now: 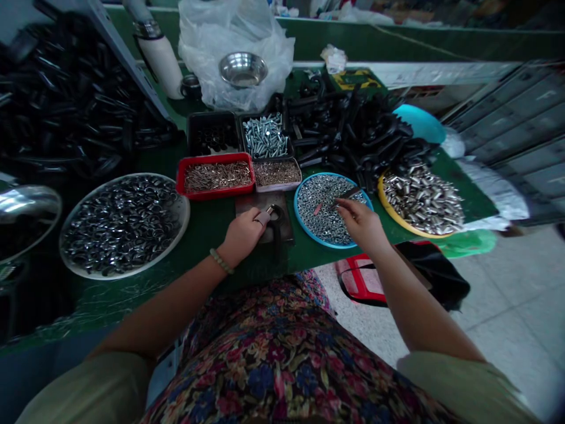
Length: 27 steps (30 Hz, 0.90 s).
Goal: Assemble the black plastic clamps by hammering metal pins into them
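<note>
My left hand (245,234) is closed at the ring-shaped head of a black handle-like part (277,231), which lies over a flat dark plate (288,227) on the bench. A small shiny metal piece (269,209) shows at its fingertips. Over a blue-rimmed round tray (302,222) full of small silver nuts (320,206), the fingers of my right hand (362,222) are pinched together. A dark flat strip (350,193) lies by these fingertips, and a small pinkish piece (317,208) rests among the nuts. What the right fingers hold is too small to make out.
Behind the hands stand a red tray (180,176) of small pins, a pale tray (278,187) of tiny parts and a black bin of bolts (266,136). Black parts (348,129) pile up behind. A white tray (185,221) and a yellow tray (391,215) hold metal pieces.
</note>
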Available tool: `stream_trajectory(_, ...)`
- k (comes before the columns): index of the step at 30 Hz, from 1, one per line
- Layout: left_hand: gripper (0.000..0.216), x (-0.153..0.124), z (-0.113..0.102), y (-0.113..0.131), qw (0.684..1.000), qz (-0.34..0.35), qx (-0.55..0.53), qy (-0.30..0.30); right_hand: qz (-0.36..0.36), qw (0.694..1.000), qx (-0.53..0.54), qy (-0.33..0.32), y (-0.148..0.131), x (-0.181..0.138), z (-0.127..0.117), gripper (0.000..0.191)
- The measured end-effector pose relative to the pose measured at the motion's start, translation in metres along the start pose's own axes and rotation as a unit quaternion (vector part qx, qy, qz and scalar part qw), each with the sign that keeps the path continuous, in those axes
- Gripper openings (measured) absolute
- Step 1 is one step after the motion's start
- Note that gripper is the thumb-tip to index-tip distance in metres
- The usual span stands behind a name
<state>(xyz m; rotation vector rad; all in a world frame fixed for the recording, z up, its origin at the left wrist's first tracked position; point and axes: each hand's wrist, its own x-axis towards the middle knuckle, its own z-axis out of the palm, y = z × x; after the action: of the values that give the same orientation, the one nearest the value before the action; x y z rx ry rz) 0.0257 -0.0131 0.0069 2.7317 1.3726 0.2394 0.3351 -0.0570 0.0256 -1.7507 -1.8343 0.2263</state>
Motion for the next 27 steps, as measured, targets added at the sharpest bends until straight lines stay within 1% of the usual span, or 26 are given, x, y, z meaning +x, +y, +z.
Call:
stream_trajectory(2,0.02,0.0,-0.003,0.003,1.0,0.015,0.015,-0.015,-0.003,0.993,-0.119,-0.006,0.01,-0.01,-0.008,0.033)
stream_trajectory(3,0.02,0.0,-0.006,0.004,0.999,0.017,0.019,-0.02,0.014,0.983,-0.184,-0.015,0.016,-0.015,-0.012,0.034)
stream_trajectory(5,0.02,-0.002,-0.01,0.005,0.999,0.017,0.016,-0.025,0.063,0.953,-0.292,-0.05,0.029,-0.022,-0.019,0.036)
stream_trajectory(7,0.022,-0.007,-0.013,0.006,0.999,0.024,0.01,-0.031,0.092,0.929,-0.346,-0.097,0.037,-0.028,-0.024,0.036)
stream_trajectory(9,0.025,-0.013,-0.014,0.006,0.999,0.024,0.003,-0.041,0.098,0.921,-0.357,-0.119,0.035,-0.03,-0.024,0.037)
stream_trajectory(11,0.029,-0.018,-0.013,0.006,0.999,0.012,-0.008,-0.052,0.099,0.936,-0.325,-0.097,0.02,-0.03,-0.019,0.04)
stream_trajectory(13,0.032,-0.02,-0.011,0.006,0.998,-0.003,-0.025,-0.058,0.086,0.964,-0.24,-0.07,-0.007,-0.026,-0.009,0.043)
stream_trajectory(14,0.033,-0.021,-0.01,0.006,0.998,-0.009,-0.031,-0.058,0.072,0.977,-0.184,-0.075,-0.023,-0.024,-0.004,0.044)
stream_trajectory(15,0.033,-0.021,-0.009,0.006,0.998,-0.012,-0.036,-0.057,0.055,0.986,-0.129,-0.093,-0.04,-0.02,0.001,0.044)
stream_trajectory(17,0.031,-0.02,-0.008,0.006,0.997,-0.017,-0.043,-0.056,0.022,0.988,-0.046,-0.142,-0.071,-0.012,0.01,0.045)
stream_trajectory(18,0.031,-0.02,-0.007,0.006,0.997,-0.019,-0.047,-0.056,0.011,0.988,-0.02,-0.154,-0.083,-0.009,0.013,0.046)
stream_trajectory(19,0.03,-0.02,-0.007,0.005,0.997,-0.02,-0.053,-0.056,0.004,0.988,-0.001,-0.152,-0.093,-0.005,0.016,0.047)
stream_trajectory(21,0.029,-0.02,-0.006,0.005,0.996,-0.019,-0.066,-0.055,0.004,0.991,0.013,-0.132,-0.103,0.0,0.021,0.048)
stream_trajectory(22,0.029,-0.02,-0.006,0.004,0.996,-0.019,-0.07,-0.053,0.007,0.99,0.011,-0.137,-0.105,0.002,0.022,0.048)
stream_trajectory(25,0.028,-0.02,-0.004,0.004,0.996,-0.016,-0.078,-0.049,0.008,0.982,-0.017,-0.189,-0.105,0.005,0.026,0.045)
stream_trajectory(26,0.028,-0.02,-0.004,0.004,0.995,-0.013,-0.08,-0.05,0.007,0.982,-0.018,-0.186,-0.104,0.005,0.026,0.046)
stream_trajectory(27,0.028,-0.02,-0.003,0.003,0.995,-0.011,-0.081,-0.049,0.006,0.986,-0.011,-0.168,-0.104,0.004,0.026,0.046)
